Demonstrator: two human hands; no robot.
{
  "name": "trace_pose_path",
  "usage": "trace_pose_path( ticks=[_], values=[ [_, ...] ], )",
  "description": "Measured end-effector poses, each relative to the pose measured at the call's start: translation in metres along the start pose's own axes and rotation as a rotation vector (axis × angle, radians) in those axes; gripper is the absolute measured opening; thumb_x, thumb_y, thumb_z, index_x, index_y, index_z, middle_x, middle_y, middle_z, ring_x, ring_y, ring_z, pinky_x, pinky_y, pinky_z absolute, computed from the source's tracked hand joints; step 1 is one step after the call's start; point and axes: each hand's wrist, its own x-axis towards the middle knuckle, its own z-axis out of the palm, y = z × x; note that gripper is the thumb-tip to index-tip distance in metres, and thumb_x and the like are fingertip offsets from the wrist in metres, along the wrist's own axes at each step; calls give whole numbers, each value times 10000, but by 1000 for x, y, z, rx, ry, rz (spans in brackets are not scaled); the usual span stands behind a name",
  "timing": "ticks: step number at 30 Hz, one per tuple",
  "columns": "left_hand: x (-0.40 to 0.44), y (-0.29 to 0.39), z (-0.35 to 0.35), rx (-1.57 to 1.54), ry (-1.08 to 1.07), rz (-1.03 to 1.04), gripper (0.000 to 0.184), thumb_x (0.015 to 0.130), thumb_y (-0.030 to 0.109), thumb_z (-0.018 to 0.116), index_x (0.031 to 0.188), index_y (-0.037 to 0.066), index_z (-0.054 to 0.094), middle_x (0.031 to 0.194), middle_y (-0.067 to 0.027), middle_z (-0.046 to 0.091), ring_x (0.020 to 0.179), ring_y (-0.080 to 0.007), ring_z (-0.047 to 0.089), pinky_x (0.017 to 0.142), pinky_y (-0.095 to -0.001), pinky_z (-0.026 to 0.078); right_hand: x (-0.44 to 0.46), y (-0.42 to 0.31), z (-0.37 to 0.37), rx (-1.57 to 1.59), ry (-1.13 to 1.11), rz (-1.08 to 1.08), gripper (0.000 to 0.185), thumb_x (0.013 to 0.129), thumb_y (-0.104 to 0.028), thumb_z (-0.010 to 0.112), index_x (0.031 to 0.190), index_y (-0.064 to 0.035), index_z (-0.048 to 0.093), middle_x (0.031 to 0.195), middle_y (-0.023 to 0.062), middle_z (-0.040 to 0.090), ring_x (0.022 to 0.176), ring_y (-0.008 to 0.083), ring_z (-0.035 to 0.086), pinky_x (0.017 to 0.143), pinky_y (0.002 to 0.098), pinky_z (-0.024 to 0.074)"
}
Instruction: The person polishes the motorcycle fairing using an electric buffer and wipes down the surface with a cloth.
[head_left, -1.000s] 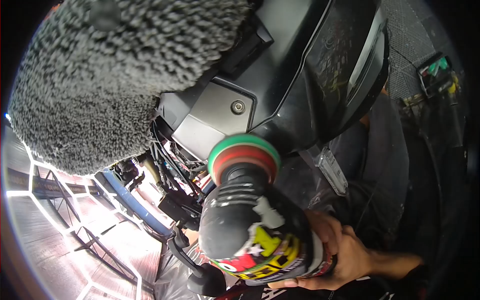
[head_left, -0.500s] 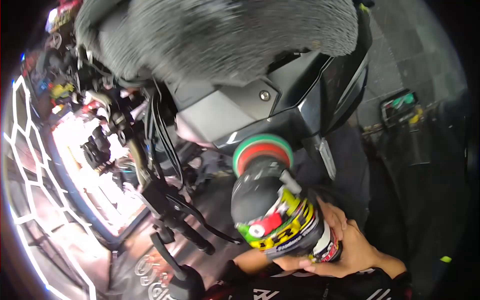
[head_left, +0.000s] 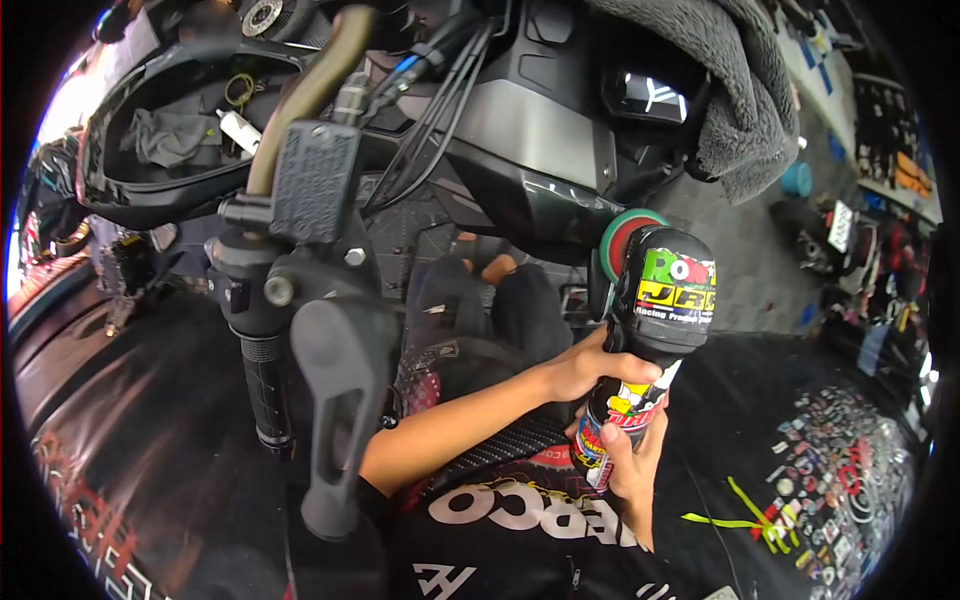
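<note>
Both my hands are wrapped around a sticker-covered power polisher (head_left: 665, 300). My left hand (head_left: 590, 368) is closed near the neck of its body, thumb on top. Farther back, my right hand (head_left: 638, 460) grips the rear handle. The green and red polishing pad (head_left: 615, 250) is at the edge of the motorcycle's dark glossy front panel (head_left: 550, 200); whether it touches is hard to tell. Above that lies a silver-grey body panel (head_left: 535, 130). A grey fluffy towel (head_left: 745, 130) drapes over the front of the motorcycle.
Left of my arms stand the handlebar grip (head_left: 265, 390), a lever (head_left: 340, 420) and a brake fluid reservoir (head_left: 318, 180). Cables (head_left: 445, 110) run past the panel. An open storage compartment (head_left: 100, 180) holds a cloth and a white tube. Yellow-green strips (head_left: 765, 520) lie at the right.
My view has swung, so the polisher and hands now appear farther right. The polisher stands more upright in view, and the towel shows at upper right. Both hands still hold the polisher.
</note>
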Motion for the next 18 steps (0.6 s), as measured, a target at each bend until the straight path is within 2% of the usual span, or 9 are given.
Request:
trace_pose_path(
  ticks=[2,3,5,9,10,11,15,17,18],
  values=[
    [-1,-3,-3,-38,-32,4,423,857,222,685,1184,-38,617,986,-181,702,936,-312,713,867,-415,566,-1,-2,5,-12,6,-19,673,920,-122,702,1453,-28,302,1031,158,652,826,232,718,733,374,633],
    [2,-9,-6,-42,-41,-3,406,867,221,675,1174,-39,622,963,-187,706,922,-310,716,855,-412,570,0,-2,4,-21,6,-35,627,930,-117,693,1425,-26,319,1022,161,652,818,233,720,726,378,637],
    [13,-14,-2,-126,-47,13,343,881,250,690,1119,8,637,883,-125,688,811,-243,720,780,-374,586,2,-5,0,-128,50,-64,568,947,-220,681,1372,6,379,971,216,677,762,306,727,695,392,616],
    [16,-6,1,-144,-47,22,334,880,251,692,1114,20,634,891,-105,677,805,-223,703,770,-364,577,8,-12,4,-118,52,-71,517,945,-240,689,1313,29,445,934,218,688,742,317,728,687,394,619],
    [16,-5,1,-139,-58,38,346,890,241,673,1137,3,623,906,-132,684,821,-247,708,781,-376,580,9,-9,-3,-45,-16,-78,562,963,-109,670,1401,-26,328,989,180,657,732,281,726,681,399,633],
    [16,-6,0,-135,-65,52,359,900,232,654,1160,-13,613,921,-159,690,836,-270,714,793,-388,583,8,-8,-3,-54,13,-63,558,962,-103,669,1399,-28,330,992,180,657,740,280,729,679,397,634],
    [14,-13,0,-224,-63,67,367,913,219,631,1181,-28,596,946,-176,686,855,-291,716,803,-406,588,3,-16,6,-85,42,-22,524,947,-96,690,1348,-36,358,970,161,664,761,274,736,696,399,643],
    [7,-11,0,-202,-33,58,377,900,218,640,1177,-33,596,949,-171,679,862,-294,713,799,-418,591,-2,-20,20,-137,98,-26,560,952,-225,698,1347,31,395,928,216,687,744,322,731,694,414,624],
    [3,-10,1,-214,-36,66,378,897,219,641,1173,-35,599,948,-172,681,864,-294,713,799,-417,591,-4,-19,20,-157,86,-14,565,953,-214,698,1359,19,382,936,217,686,747,321,731,696,408,624]
  ],
)
